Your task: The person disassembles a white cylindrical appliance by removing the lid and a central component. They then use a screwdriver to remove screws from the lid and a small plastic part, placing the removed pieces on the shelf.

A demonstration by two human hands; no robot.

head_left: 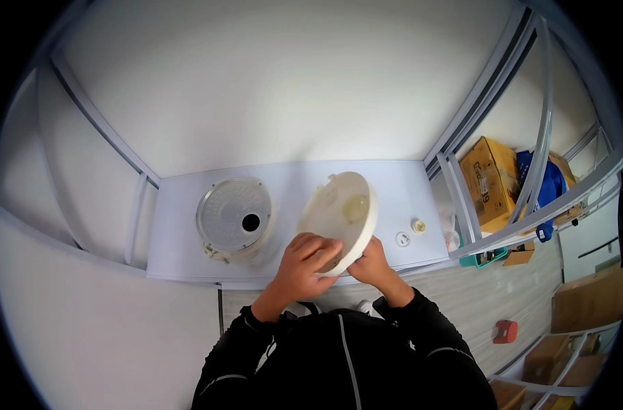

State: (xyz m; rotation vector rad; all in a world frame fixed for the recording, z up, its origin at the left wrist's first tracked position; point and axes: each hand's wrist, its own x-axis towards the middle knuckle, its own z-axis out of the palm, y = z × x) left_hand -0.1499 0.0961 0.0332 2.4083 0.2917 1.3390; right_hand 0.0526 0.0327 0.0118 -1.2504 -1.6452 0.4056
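Note:
A round, off-white plastic lid (pixel 361 229) is held tilted over the front edge of the table, its inner side turned toward the left. A yellowish round patch shows on that inner side. My left hand (pixel 301 263) is closed on the lid's near rim, fingers bent over the inside. My right hand (pixel 374 265) grips the lid from the right, and its fingers are partly hidden behind it. To the left stands a round tub (pixel 233 217) with a greyish translucent top and a dark round hole. On the right lie a small white disc (pixel 402 239) and a small yellowish cup-like piece (pixel 419 225).
The pale table (pixel 291 176) runs along a white wall, between metal frame posts. Beyond the right frame are a cardboard box (pixel 490 183), a blue bag (pixel 552 191) and a green bin (pixel 481 260). A red object (pixel 505 332) rests on the floor.

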